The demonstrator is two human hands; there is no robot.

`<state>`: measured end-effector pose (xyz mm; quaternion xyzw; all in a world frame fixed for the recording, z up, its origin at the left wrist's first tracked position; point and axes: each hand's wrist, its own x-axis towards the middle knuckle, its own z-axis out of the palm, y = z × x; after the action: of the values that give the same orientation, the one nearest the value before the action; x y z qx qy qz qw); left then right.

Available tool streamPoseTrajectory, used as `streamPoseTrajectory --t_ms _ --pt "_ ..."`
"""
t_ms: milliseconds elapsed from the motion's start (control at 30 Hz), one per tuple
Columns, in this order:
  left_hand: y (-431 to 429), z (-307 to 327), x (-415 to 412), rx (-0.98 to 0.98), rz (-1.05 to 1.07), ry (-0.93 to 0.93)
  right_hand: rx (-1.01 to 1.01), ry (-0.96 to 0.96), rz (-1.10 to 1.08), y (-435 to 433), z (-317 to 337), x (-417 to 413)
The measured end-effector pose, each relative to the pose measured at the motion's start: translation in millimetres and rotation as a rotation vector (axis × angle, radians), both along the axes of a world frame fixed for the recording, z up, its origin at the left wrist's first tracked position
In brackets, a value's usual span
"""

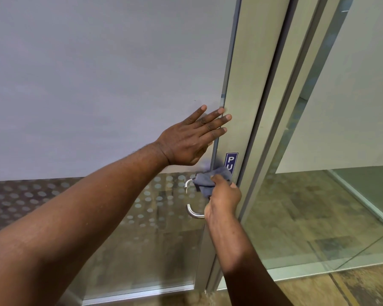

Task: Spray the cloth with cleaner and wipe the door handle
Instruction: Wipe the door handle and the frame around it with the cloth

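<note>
Glass (pixel 86 74) frosted, at left. Our left hand (pixel 186 140) lies flat on it, fingers straight, tips reaching the frame (pixel 241 96). Below, the handle (pixel 191 212) sits at the glass's right edge. Our right hand (pixel 223 199) grips the cloth (pixel 205 183), pressed over the handle's upper part.

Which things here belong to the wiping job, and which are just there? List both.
Job:
cloth, gripped by the right hand
door handle, with the cloth at its top end
left hand, flat on the door

Just there:
blue sign on the door
glass wall
floor
</note>
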<state>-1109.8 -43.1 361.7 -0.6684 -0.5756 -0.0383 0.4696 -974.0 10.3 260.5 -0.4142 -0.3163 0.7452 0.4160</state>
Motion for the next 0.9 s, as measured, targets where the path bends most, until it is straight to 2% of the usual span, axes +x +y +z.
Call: streamPoseTrajectory --t_ms 133,333,400,700,900 --pt "-0.7 0.2 1.2 0.007 -0.007 -0.011 0.393 0.006 -0.031 4.3 30.8 7.8" --pt "-0.3 0.7 1.2 -0.015 0.006 -0.023 1.037 -0.328 -0.045 17.6 8.4 14.9" --pt "-0.2 0.5 1.1 -0.006 0.007 -0.016 1.155 -0.417 0.01 19.2 -12.6 17.9" --pt "-1.0 0.9 4.0 0.008 0.011 -0.002 0.996 -0.523 0.212 16.5 -81.9 34.4" --pt "-1.6 1.5 3.5 0.004 0.014 0.001 0.931 -0.546 0.199 15.7 -98.9 36.5"
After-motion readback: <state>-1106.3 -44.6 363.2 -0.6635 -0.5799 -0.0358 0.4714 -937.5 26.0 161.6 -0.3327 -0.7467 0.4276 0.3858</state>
